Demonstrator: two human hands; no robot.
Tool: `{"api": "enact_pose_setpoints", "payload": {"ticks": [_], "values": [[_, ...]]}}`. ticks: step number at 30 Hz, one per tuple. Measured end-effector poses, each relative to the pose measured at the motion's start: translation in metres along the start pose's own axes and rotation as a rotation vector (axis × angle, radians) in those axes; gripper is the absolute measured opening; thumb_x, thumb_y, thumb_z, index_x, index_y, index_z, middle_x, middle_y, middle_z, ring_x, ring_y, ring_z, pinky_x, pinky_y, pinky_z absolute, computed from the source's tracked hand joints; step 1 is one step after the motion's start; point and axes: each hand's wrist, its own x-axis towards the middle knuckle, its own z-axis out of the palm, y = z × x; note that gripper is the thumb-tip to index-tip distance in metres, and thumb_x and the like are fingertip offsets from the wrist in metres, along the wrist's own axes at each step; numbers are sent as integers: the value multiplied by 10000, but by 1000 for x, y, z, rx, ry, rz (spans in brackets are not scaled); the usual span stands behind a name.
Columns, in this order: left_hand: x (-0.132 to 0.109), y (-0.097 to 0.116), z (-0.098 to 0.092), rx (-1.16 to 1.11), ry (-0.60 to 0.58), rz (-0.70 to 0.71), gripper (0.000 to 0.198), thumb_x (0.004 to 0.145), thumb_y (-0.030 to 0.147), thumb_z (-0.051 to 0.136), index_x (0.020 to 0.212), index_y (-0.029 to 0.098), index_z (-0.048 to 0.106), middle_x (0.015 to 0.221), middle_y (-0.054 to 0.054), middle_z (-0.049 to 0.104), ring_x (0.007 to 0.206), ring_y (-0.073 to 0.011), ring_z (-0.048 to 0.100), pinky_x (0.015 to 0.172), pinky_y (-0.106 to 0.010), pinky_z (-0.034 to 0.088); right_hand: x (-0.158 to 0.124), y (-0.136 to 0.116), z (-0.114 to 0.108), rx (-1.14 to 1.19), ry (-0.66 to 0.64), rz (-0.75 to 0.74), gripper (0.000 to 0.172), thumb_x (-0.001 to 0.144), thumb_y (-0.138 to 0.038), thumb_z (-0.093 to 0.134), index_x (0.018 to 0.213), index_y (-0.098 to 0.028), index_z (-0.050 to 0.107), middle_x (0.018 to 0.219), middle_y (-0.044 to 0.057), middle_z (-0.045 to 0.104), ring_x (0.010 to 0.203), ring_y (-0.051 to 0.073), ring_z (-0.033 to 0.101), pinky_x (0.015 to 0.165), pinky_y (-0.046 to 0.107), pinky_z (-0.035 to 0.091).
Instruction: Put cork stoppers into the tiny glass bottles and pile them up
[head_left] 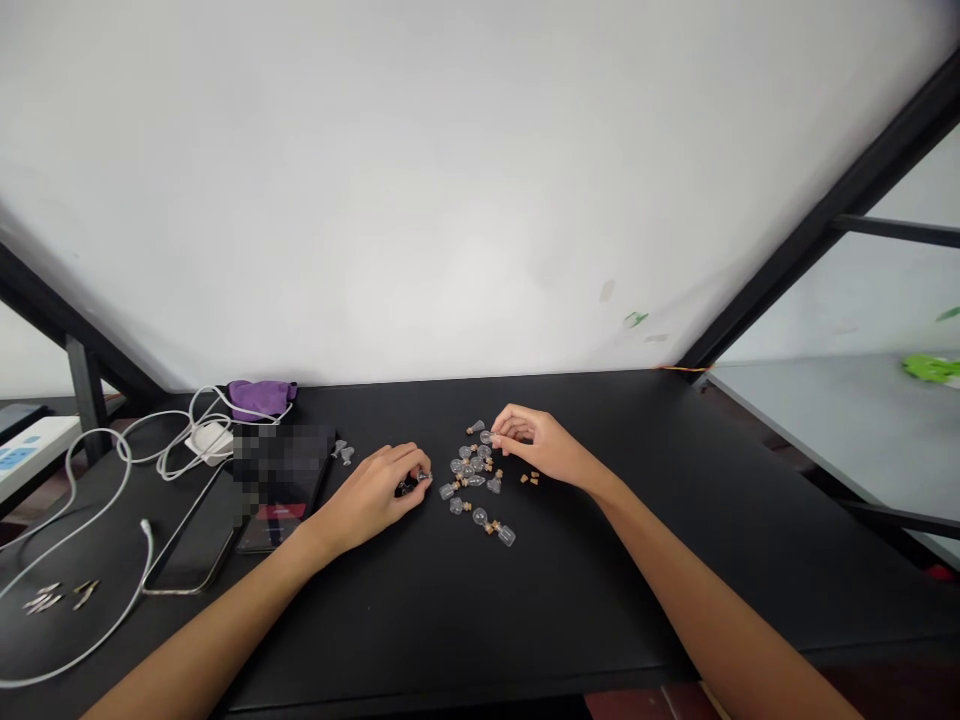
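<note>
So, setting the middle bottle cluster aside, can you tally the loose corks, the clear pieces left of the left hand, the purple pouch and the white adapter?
Loose corks: 3
Clear pieces: 2
Purple pouch: 1
White adapter: 1
Total: 7
</note>
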Motion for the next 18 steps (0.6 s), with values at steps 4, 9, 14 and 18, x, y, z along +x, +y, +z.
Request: {"api": "enact_pose_setpoints", "payload": {"ticks": [4, 9, 14, 18], "values": [[0, 1, 10, -100, 67, -68, 26, 985, 213, 557, 987, 234, 572, 873, 21, 591, 804, -159, 564, 793, -298, 423, 0, -1, -2, -38, -17, -7, 259, 911, -447, 705, 962, -196, 666, 847, 38, 707, 785, 188, 669, 780, 354, 552], [-1, 3, 16, -172, 175, -71, 41, 973, 194, 560, 995, 227, 569, 887, 10, 576, 822, -155, 561, 797, -294, 437, 0, -2, -4, -118, 18, -11, 265, 909, -455, 697, 946, -192, 705, 810, 28, 672, 757, 178, 617, 729, 331, 511], [-1, 4, 17, -172, 227, -53, 71, 952, 169, 580, 990, 229, 576, 881, 12, 557, 809, -148, 551, 777, -280, 439, -1, -1, -14, -150, 5, 18, 274, 906, -455, 693, 948, -186, 723, 819, 38, 686, 762, 181, 614, 734, 330, 502], [0, 5, 18, -182, 250, -36, 79, 956, 158, 577, 989, 230, 580, 875, 12, 559, 811, -145, 553, 782, -278, 436, -2, 3, -22, -176, -55, 52, 301, 896, -469, 703, 957, -177, 742, 825, 51, 706, 773, 191, 626, 741, 336, 504]]}}
